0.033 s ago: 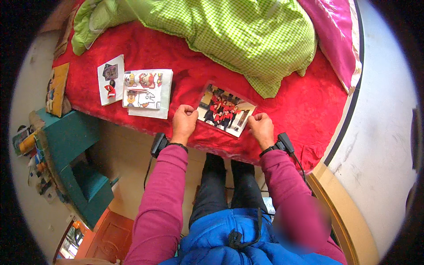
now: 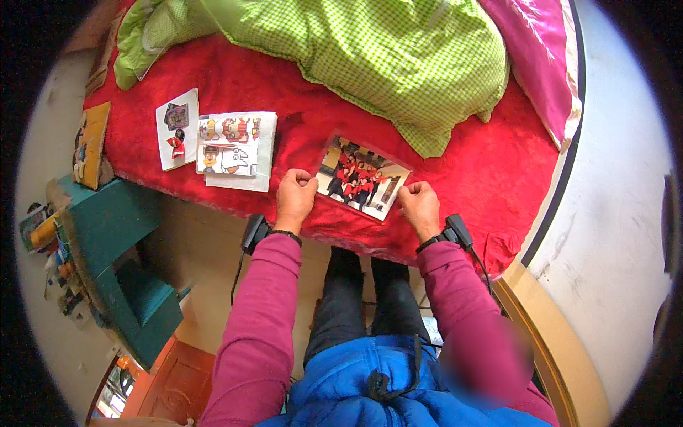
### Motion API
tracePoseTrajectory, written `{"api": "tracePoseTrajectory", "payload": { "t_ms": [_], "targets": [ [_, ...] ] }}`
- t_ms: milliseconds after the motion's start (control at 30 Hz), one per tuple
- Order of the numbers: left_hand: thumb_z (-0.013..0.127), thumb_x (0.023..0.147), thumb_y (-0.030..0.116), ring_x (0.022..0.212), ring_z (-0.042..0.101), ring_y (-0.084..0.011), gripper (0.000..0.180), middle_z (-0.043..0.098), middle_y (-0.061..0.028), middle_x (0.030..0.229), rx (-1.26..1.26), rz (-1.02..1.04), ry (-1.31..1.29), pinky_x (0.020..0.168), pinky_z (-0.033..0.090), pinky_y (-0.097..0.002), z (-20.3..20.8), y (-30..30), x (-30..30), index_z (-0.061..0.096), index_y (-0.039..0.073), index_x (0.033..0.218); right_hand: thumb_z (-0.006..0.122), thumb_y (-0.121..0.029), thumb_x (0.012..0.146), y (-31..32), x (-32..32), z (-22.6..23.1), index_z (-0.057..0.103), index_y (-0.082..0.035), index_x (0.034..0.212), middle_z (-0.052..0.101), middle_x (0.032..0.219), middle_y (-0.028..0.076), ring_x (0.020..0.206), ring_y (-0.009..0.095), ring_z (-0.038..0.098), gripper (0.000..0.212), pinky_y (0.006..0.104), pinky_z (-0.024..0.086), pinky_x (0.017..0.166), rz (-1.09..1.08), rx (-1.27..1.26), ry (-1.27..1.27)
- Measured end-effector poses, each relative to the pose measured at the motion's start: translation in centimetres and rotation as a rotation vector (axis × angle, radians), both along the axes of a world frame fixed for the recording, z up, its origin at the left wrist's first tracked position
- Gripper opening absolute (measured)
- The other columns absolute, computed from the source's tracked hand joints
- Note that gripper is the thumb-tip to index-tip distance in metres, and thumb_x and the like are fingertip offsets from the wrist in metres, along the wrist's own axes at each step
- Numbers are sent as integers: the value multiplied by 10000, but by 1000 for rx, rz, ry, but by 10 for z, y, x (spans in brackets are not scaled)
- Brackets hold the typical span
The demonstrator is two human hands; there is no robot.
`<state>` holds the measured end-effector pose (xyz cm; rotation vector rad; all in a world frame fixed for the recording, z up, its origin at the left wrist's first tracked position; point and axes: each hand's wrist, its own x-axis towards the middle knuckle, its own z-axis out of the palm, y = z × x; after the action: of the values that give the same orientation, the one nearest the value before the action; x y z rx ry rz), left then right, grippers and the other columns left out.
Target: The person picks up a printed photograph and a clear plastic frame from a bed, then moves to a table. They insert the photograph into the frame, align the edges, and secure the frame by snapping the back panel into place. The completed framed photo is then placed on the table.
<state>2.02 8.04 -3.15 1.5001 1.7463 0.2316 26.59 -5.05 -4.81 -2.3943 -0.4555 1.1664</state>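
Note:
A glossy photograph [image 2: 361,178] of a group of people in red and black is held over the edge of the red blanket [image 2: 284,85]. My left hand [image 2: 296,198] pinches its left edge between thumb and curled fingers. At its lower right edge, my right hand [image 2: 421,206] grips it the same way. The photo tilts slightly, its right side nearer to me. To the left lies a stack of white sheets with coloured pixel drawings [image 2: 228,146]. Beside that stack is a white sheet [image 2: 176,132] bearing a dark picture and a small red item.
A green checked quilt [image 2: 384,64] is bunched at the far side of the bed, with a pink cloth [image 2: 537,57] at the far right. A teal desk [image 2: 114,220] stands at the left, with a yellow picture board [image 2: 92,146] on its far end. A red-orange stool [image 2: 171,388] is below.

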Motion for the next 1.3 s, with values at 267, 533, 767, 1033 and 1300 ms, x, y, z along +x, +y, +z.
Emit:
{"api": "tracePoseTrajectory", "payload": {
  "t_ms": [267, 533, 767, 1033, 1300],
  "targets": [
    [744, 803, 193, 753, 675, -206, 255, 701, -111, 815, -9, 1, -3, 721, 536, -344, 3, 1, 1, 660, -2, 943, 657, -342, 810, -2, -1, -6, 675, -14, 856, 710, 838, 225, 831, 367, 703, 332, 444, 539, 768, -51, 29, 7],
    [742, 820, 173, 717, 591, -110, 247, 661, -40, 805, -24, 6, -18, 682, 504, -277, 3, 1, 1, 663, -14, 959, 670, -313, 811, 2, 3, -2, 666, -21, 829, 707, 763, 196, 761, 341, 711, 293, 440, 544, 724, -85, 19, 80],
    [743, 818, 173, 725, 596, -111, 256, 664, -43, 811, -30, 15, -19, 685, 504, -277, 2, 0, 1, 661, -20, 964, 667, -316, 811, 2, 3, -5, 664, -28, 827, 709, 765, 190, 750, 327, 714, 288, 434, 543, 716, -73, 16, 61],
    [748, 797, 198, 733, 635, -164, 257, 681, -76, 808, -4, 19, -2, 706, 521, -318, -3, 0, 0, 664, 0, 938, 666, -328, 805, 0, 3, -12, 665, -28, 830, 706, 768, 201, 766, 335, 713, 301, 442, 542, 723, -108, 15, 96],
    [757, 816, 184, 724, 584, -103, 256, 658, -33, 813, -28, 29, -43, 686, 499, -268, -1, 0, 0, 663, -10, 954, 670, -327, 809, -1, 3, -11, 666, -26, 831, 706, 776, 203, 786, 346, 711, 303, 445, 543, 733, -81, 8, 62]
  ]
}}
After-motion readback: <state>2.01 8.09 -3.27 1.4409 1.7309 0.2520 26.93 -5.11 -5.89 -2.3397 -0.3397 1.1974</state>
